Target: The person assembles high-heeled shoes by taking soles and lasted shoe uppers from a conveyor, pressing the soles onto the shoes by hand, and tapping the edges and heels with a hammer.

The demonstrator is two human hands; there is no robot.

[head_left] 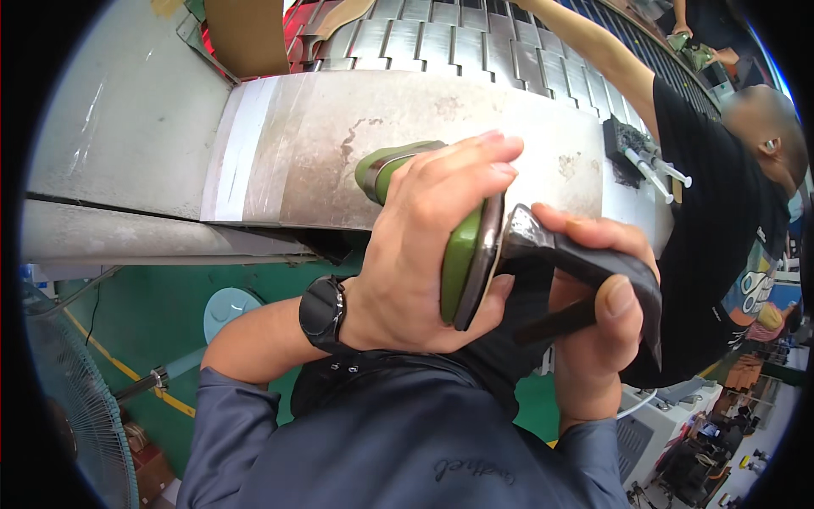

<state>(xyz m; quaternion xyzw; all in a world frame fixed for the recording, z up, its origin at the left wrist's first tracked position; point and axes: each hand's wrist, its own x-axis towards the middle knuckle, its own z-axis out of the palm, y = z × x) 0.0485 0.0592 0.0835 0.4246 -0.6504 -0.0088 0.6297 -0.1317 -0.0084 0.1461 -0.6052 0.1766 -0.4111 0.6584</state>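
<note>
A green shoe [462, 265] with a dark sole edge is gripped by my left hand [424, 242], which wraps over it with the sole turned to the right. Another green rounded part with a dark band [388, 170] shows past my knuckles over the bench; I cannot tell whether it belongs to the same shoe. In my right hand [606, 293] is a hammer [585, 259] with a dark curved metal head, my fingers closed around it. Its shiny face is right beside the sole, touching or nearly so. My left palm hides the shoe's middle.
Beyond the worn bench [314, 144] runs a slatted metal conveyor [475, 42]. A black holder [623, 148] with syringes [649, 174] stands at the bench's right. A co-worker in a black shirt [704, 246] reaches over the conveyor. A fan [80, 407] stands at lower left.
</note>
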